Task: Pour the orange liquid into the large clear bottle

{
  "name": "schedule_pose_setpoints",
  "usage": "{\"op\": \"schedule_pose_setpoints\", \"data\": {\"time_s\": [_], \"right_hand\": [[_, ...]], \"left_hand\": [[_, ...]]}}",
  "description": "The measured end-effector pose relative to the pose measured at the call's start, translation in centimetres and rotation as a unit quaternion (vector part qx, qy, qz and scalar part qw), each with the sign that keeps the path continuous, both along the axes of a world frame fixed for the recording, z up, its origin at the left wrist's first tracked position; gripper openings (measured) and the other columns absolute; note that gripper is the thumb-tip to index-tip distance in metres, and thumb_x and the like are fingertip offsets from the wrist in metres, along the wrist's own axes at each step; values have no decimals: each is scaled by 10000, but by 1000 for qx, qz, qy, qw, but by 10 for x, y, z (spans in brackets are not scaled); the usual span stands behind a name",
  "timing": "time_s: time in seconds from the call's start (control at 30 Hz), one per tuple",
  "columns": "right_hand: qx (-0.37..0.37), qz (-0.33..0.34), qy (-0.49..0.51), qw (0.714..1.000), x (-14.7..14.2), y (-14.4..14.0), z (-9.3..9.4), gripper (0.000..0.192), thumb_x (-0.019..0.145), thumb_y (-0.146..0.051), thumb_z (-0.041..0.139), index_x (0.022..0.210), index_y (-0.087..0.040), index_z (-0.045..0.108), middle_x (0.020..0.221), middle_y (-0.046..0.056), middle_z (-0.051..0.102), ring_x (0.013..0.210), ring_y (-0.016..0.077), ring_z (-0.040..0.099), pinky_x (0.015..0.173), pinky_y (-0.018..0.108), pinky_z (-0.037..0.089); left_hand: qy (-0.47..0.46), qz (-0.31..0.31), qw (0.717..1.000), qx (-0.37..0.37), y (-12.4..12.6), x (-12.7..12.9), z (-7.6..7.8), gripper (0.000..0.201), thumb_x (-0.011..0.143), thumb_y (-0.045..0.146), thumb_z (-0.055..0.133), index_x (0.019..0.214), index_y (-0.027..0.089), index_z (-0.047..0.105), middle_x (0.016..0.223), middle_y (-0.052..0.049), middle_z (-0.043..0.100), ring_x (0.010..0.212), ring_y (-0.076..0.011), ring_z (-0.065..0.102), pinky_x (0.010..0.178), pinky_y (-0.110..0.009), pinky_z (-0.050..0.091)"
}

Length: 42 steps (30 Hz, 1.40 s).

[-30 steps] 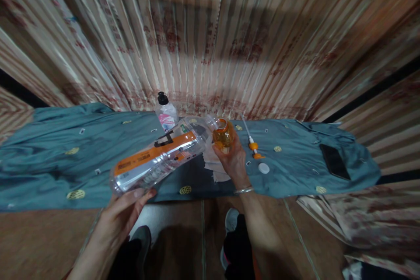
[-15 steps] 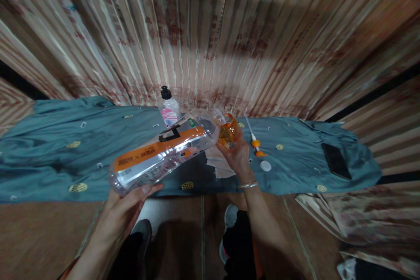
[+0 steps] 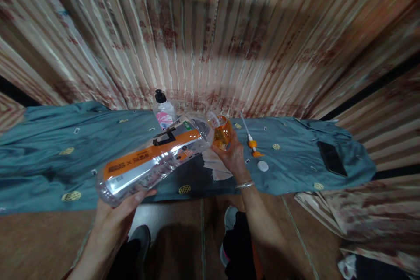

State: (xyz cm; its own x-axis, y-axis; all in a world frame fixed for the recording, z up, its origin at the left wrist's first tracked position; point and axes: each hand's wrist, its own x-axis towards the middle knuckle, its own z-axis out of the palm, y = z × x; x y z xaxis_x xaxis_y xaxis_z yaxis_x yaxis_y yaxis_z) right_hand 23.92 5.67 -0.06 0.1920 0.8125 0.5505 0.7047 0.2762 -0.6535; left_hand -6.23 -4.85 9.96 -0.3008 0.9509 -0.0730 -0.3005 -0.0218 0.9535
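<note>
Tilting over the teal-clothed surface, a large clear bottle with an orange label lies nearly on its side, its base cupped in the left hand, its mouth meeting a small orange bottle. The right hand has its grip closed around that small bottle. An orange pump and white cap lie just right.

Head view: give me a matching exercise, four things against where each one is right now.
Things:
1. large clear bottle
2. small orange bottle
3. white cap
4. black phone

Places:
A. lying on the teal cloth near its right end
B. tilted, its base in the left hand
C. held in the right hand
D. on the cloth just below the orange pump

Pairs: 1-B, 2-C, 3-D, 4-A
</note>
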Motion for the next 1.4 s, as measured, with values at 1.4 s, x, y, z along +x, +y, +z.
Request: {"op": "schedule_pose_setpoints", "data": {"time_s": [1.4], "right_hand": [[-1, 33, -30, 999, 2, -9, 11, 893, 978, -515, 810, 1730, -185, 461, 1570, 222, 773, 1400, 403, 804, 1188, 657, 682]], "left_hand": [[85, -29, 993, 77, 4, -22, -11, 582, 647, 422, 1074, 1167, 246, 881, 1038, -89, 897, 738, -296, 834, 611, -375, 746]]}}
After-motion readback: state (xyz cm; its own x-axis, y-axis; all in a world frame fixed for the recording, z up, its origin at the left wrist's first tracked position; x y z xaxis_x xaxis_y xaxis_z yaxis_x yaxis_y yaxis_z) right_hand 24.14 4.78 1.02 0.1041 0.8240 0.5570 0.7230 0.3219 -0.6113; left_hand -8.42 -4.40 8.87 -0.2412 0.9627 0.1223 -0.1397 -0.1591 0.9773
